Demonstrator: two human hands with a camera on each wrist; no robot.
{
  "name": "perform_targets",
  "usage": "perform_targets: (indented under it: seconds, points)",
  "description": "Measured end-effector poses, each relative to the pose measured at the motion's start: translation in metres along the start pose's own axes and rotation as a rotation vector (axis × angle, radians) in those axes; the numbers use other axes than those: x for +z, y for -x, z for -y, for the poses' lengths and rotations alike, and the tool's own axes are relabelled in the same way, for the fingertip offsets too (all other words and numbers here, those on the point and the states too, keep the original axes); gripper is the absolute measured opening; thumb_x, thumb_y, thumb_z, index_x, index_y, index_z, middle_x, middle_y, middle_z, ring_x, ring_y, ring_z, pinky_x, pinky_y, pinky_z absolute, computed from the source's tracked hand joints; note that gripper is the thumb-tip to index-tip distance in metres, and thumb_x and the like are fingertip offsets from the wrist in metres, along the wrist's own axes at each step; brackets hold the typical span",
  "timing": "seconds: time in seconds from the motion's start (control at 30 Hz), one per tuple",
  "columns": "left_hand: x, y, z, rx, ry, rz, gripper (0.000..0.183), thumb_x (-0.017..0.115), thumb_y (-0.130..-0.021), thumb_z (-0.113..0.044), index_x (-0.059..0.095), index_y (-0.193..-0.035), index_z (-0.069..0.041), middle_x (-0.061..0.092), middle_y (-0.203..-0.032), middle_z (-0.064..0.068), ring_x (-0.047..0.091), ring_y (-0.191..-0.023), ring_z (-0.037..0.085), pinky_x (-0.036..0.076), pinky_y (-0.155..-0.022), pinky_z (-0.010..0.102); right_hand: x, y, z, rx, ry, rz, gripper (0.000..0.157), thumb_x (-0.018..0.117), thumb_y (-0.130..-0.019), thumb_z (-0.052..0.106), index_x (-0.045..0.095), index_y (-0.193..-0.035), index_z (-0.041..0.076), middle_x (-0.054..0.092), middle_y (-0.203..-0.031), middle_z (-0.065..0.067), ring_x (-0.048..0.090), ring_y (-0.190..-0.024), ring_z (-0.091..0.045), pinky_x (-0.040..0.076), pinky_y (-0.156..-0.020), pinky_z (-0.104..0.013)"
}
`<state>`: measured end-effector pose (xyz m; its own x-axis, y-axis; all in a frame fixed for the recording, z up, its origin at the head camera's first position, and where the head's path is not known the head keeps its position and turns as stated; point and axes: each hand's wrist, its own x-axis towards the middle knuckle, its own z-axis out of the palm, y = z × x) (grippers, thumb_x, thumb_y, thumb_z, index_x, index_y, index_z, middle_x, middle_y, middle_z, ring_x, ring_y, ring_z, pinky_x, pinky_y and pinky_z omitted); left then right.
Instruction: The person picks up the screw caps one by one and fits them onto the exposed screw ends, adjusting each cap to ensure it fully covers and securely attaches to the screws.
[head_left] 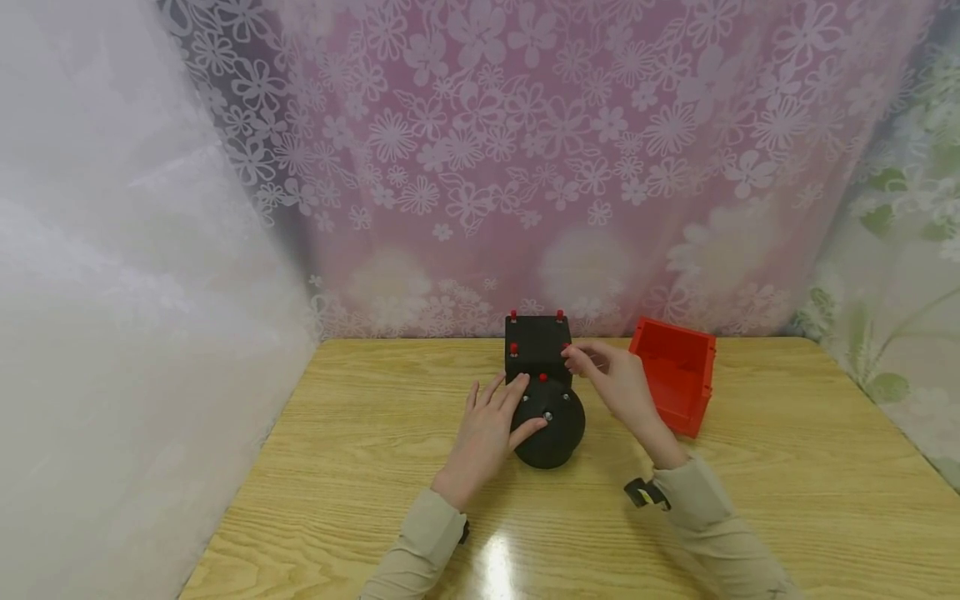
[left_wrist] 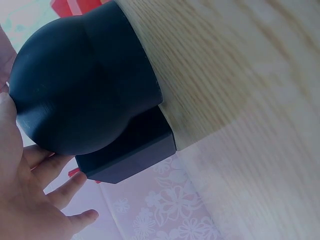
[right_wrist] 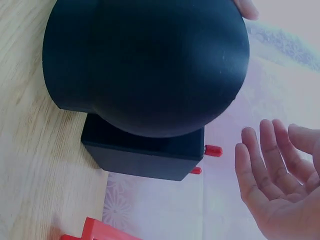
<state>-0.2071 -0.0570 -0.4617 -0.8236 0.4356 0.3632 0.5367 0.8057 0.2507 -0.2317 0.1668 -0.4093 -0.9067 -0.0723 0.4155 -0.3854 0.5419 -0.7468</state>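
Yellow wood-grain sheeting covers the table (head_left: 360, 467), smooth enough to reflect a bright spot, so a sideways push could make what stands on it slide. On it, near the middle of the far half, stands the matte black hollow-looking body (head_left: 542, 354), a box-shaped block joined to a rounded dome nearer the person. If the steadying hand presses off-centre, the body might turn or tip.

To its right, apart from it, is the bright red rectangular plastic bin (head_left: 703, 400), its mouth facing up and toward the person. Its inside shows only red; whether any red pieces lie in it cannot be told. A careless swing of the right forearm could knock it, as they are close.

The left hand (head_left: 483, 433) rests on the dome, fingers spread and thumb across its top, gripping nothing. The right hand (head_left: 618, 387) is at the block's near right corner, fingers loosely bent with no piece visible in them; contact there is unclear.

Smallest are the red cylindrical caps (head_left: 513, 347), four on the block and one on the dome, and three bare silvery metal studs (head_left: 548, 416). A fumbled cap could roll away.
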Motion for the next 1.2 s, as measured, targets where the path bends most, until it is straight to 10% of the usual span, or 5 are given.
perform_targets:
  seconds: [0.57, 1.2]
  points:
    - [0.0, 0.001, 0.001, 0.001, 0.024, -0.002, 0.074, 0.046, -0.099, -0.063, 0.037, -0.159, -0.02, 0.046, -0.157, 0.0, 0.032, -0.15, 0.024, 0.021, -0.123, 0.057, -0.039, -0.009, -0.006, 0.016, 0.094, -0.061, 0.03, 0.062, -0.103, 0.034, 0.074, -0.112, 0.008, 0.077, -0.094, -0.012, 0.073, -0.085, -0.029, 0.053, -0.071, -0.014]
    - [0.0, 0.001, 0.0, 0.006, 0.025, 0.001, 0.073, 0.048, -0.099, -0.061, 0.038, -0.158, -0.018, 0.047, -0.156, 0.002, 0.033, -0.15, 0.026, 0.02, -0.123, 0.055, -0.094, -0.041, -0.051, 0.033, 0.24, -0.085, 0.032, 0.06, -0.105, 0.026, 0.07, -0.121, 0.0, 0.074, -0.1, -0.027, 0.072, -0.087, -0.043, 0.05, -0.055, -0.019]
